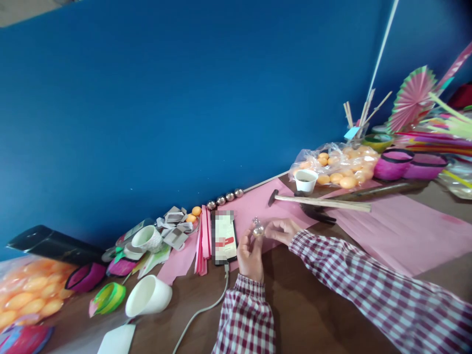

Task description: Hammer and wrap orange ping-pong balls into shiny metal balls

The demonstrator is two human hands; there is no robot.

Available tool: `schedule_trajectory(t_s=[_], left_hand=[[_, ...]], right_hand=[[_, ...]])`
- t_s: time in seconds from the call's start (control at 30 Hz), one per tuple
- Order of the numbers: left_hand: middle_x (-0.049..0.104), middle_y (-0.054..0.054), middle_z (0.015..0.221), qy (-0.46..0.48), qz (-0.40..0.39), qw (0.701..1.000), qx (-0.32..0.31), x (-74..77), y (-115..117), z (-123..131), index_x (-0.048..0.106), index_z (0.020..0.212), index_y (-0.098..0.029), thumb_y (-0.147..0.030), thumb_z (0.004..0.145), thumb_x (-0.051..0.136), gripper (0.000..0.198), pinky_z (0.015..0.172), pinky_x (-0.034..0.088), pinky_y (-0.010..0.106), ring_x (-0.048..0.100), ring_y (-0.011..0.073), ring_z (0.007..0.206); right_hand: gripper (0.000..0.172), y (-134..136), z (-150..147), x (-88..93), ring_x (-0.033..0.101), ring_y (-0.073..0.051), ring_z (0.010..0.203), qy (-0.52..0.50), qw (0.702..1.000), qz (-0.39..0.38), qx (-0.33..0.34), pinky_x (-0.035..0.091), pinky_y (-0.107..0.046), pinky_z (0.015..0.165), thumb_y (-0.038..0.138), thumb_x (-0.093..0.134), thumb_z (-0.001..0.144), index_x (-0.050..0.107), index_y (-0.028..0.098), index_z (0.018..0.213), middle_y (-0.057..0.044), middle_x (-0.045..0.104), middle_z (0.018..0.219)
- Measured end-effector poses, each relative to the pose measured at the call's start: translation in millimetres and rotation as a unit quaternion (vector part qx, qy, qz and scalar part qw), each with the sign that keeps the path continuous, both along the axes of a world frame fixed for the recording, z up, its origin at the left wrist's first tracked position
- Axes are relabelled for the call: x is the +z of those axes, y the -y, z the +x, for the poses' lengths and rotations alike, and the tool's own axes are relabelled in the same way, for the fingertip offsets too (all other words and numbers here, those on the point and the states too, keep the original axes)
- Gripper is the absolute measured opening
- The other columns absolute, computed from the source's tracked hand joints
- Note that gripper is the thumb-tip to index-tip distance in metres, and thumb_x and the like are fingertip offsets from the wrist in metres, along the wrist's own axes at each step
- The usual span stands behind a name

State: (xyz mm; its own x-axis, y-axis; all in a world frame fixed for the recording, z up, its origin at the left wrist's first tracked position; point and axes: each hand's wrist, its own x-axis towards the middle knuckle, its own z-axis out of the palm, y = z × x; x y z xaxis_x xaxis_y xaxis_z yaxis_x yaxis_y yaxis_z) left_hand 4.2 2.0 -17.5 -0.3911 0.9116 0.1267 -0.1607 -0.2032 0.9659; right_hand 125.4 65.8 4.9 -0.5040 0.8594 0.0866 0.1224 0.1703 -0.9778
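Note:
My left hand (250,255) is closed round a small shiny metal ball (258,230), gripped between thumb and fingers. A small glinting piece (255,221) stands at the ball's top; its kind is too blurred to tell. My right hand (282,230) comes in from the right with thumb and fingers pinched together beside the ball. Whatever sits between those fingertips is too small to make out. Under the hands lies pink paper (254,201). A phone (225,236) with a lit screen rests left of my left hand, with a white cable (206,309) plugged in.
Several shiny balls (229,197) line the blue wall. A hammer (320,200) lies to the right, near a white cup (306,180) and a bag of orange balls (347,182). Folded pink strips (202,241) and a tipped white cup (149,297) are to the left.

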Motion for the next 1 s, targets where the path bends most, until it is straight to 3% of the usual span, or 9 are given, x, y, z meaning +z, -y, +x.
schedule_trajectory(t_s=[0.2,0.5,1.0], left_hand=[[0.056,0.01,0.116,-0.002,-0.003,1.0,0.005,-1.9,-0.4,0.1,0.053,0.11,-0.017,-0.026,0.074,0.059,0.038,0.096,0.037,0.038,0.049,0.0224,0.111],[0.057,0.01,0.115,-0.028,0.004,1.0,-0.002,-0.5,0.2,-1.1,0.053,0.11,-0.017,-0.026,0.075,0.058,0.037,0.095,0.037,0.037,0.049,0.0218,0.111],[0.056,0.011,0.116,-0.071,0.004,0.997,0.01,-0.8,0.3,-1.3,0.053,0.108,-0.016,-0.025,0.076,0.056,0.034,0.094,0.038,0.038,0.05,0.0216,0.109]], right_hand=[[0.025,-1.9,0.0,-3.4,0.059,-0.014,0.068,-0.006,1.0,0.008,0.008,0.048,-0.026,0.061,0.038,0.061,0.067,0.062,0.014,0.066,-0.006,0.064,0.092],[0.023,-4.8,-2.0,-7.6,0.055,-0.011,0.06,-0.005,1.0,-0.01,0.007,0.046,-0.024,0.057,0.037,0.061,0.066,0.06,0.013,0.064,-0.001,0.06,0.064],[0.03,-6.6,0.2,-3.6,0.056,-0.012,0.059,0.02,0.999,-0.027,0.008,0.046,-0.025,0.057,0.041,0.063,0.063,0.062,0.012,0.067,-0.003,0.064,0.067]])
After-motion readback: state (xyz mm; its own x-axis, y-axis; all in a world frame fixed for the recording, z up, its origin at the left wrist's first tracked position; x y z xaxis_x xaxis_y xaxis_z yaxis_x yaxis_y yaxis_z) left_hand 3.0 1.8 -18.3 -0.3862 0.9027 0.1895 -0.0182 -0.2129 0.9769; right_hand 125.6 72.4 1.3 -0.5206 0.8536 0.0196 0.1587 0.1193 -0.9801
